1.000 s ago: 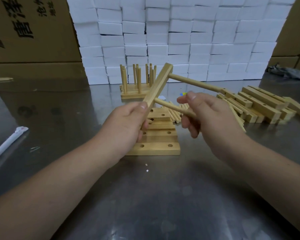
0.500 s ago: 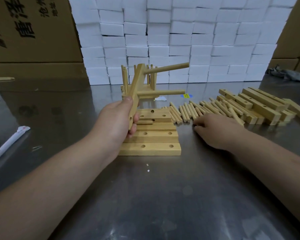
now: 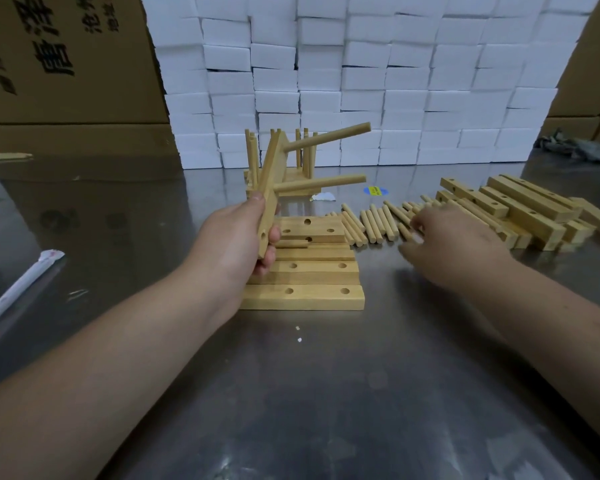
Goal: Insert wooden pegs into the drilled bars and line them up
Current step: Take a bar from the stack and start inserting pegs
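My left hand (image 3: 238,237) grips a drilled wooden bar (image 3: 270,195), held nearly upright above the table. Two pegs (image 3: 321,183) stick out of the bar to the right; an empty hole shows near its lower end. My right hand (image 3: 454,242) is blurred and hovers over the row of loose pegs (image 3: 371,221) on the steel table; whether it holds one cannot be told. Below the left hand lie several drilled bars (image 3: 309,271) side by side, with one short peg on them.
Finished bars with upright pegs (image 3: 303,174) stand behind the held bar. A heap of more drilled bars (image 3: 520,209) lies at the right. A wall of white foam blocks (image 3: 361,81) and cardboard boxes (image 3: 66,64) close the back. A white wrapped stick (image 3: 18,289) lies left.
My right hand let go of the second peg, now seated in the bar, and moved down to the loose pegs. The left hand tipped the bar more upright.
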